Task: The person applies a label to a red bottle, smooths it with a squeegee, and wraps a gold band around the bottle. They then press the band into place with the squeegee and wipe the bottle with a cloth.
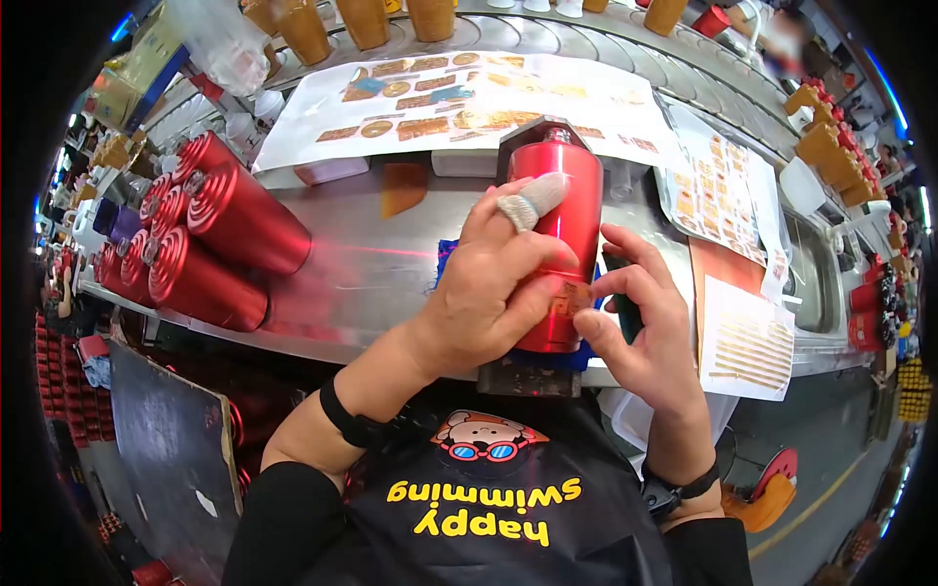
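A shiny red metal bottle (555, 220) lies on a holder in front of me, its threaded neck pointing away. My left hand (489, 283) rests on its left side, with a knitted white cover (535, 200) on one finger that lies along the bottle. The left thumb and a bent finger press near the bottle's lower end, at the left edge of a small gold-brown decal (570, 299). My right hand (645, 322) comes from the right, thumb and forefinger closed at the decal's right edge. Blue cloth (447, 256) shows beneath the bottle.
Several red bottles (239, 215) lie stacked at the left of the metal table (342, 264). A white decal sheet (303, 122) spans the back, before a slatted conveyor (547, 34). More sheets (747, 342) lie at right, near a sink (816, 264).
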Available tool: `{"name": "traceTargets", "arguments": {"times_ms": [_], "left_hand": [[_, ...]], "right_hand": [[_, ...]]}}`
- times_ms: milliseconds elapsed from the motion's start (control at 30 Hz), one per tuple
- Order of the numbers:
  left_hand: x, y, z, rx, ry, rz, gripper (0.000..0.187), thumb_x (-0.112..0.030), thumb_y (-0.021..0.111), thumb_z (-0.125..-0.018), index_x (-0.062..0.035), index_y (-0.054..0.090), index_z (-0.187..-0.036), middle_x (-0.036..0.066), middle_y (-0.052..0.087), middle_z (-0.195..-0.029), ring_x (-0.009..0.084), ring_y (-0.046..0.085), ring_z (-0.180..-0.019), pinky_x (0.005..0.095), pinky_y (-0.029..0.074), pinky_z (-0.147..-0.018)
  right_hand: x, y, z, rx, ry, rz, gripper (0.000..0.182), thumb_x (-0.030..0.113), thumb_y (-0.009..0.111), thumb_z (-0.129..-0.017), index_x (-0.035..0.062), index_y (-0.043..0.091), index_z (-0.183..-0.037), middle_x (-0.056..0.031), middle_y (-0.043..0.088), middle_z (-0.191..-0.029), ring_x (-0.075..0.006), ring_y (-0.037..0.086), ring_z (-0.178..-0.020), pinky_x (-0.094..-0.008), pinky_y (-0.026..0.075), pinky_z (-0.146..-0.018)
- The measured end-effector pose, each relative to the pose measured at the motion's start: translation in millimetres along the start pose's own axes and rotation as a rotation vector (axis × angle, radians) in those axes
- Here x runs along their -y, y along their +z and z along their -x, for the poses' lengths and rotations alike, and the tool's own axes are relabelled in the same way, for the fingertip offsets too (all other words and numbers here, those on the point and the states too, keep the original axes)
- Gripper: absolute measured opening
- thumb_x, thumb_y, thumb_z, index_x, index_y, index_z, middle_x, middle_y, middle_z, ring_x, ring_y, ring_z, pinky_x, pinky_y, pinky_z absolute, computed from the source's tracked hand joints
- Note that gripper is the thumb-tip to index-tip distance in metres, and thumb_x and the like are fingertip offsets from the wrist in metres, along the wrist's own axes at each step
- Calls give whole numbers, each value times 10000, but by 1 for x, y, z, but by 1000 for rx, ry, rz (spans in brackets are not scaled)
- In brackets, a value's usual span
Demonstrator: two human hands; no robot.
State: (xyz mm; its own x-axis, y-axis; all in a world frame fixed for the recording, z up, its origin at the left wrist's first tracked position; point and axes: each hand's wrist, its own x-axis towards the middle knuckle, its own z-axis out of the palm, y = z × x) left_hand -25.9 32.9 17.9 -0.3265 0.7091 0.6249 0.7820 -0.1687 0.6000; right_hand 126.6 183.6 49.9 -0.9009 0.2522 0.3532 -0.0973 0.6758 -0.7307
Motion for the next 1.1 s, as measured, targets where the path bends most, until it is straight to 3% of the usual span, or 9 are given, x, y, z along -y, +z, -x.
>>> {"name": "traceTargets", "arguments": {"times_ms": [33,133,167,300,400,633,1100], "left_hand": [[3,0,4,-39,-28,37,238,-90,610,-869,-68,633,-1105,252,479,-1443,428,416,-1342,475,287,-1138],[9,6,28,-181,-306,290,320,-116,579,-926,-44,578,-1237,242,485,-1444,389,458,-1318,430,325,-1120],[14,8,35,-154,-317,300,415,-131,537,-964,-18,498,-1361,222,463,-1474,338,440,-1357,412,310,-1135],[19,17,46,-138,-420,482,558,-188,506,-1008,37,339,-1490,234,359,-1541,309,352,-1438,392,269,-1169],[18,22,47,-157,-459,558,583,-228,520,-1015,52,328,-1489,250,350,-1539,314,333,-1449,400,259,-1175],[12,26,38,-87,-471,328,836,-445,587,-972,88,230,-1508,306,349,-1504,414,350,-1401,462,245,-1169],[14,28,35,-140,-520,446,832,-477,552,-986,95,242,-1503,301,394,-1474,426,401,-1347,467,253,-1152]], "right_hand": [[-5,5,-3,-51,-65,50,99,82,700,-863,-1,647,-869,-244,550,-1295,-351,609,-1080,-394,504,-864],[-1,4,-8,-55,-101,94,109,85,719,-848,2,648,-843,-247,563,-1246,-361,608,-1082,-404,495,-874],[6,3,-10,-45,-79,86,100,70,720,-842,3,646,-830,-246,568,-1223,-347,613,-1066,-393,495,-854],[24,5,-21,-10,-112,102,84,51,714,-840,0,648,-838,-245,572,-1207,-319,633,-998,-374,496,-823],[31,5,-23,2,-88,88,81,48,715,-839,-1,651,-840,-236,577,-1201,-285,643,-952,-359,497,-799],[21,5,-19,-25,-52,69,79,33,701,-843,-5,640,-813,-224,592,-1174,-211,640,-889,-309,493,-731],[8,8,-14,-67,18,79,60,11,679,-848,-6,633,-812,-200,586,-1171,-180,617,-870,-284,483,-696]]}}
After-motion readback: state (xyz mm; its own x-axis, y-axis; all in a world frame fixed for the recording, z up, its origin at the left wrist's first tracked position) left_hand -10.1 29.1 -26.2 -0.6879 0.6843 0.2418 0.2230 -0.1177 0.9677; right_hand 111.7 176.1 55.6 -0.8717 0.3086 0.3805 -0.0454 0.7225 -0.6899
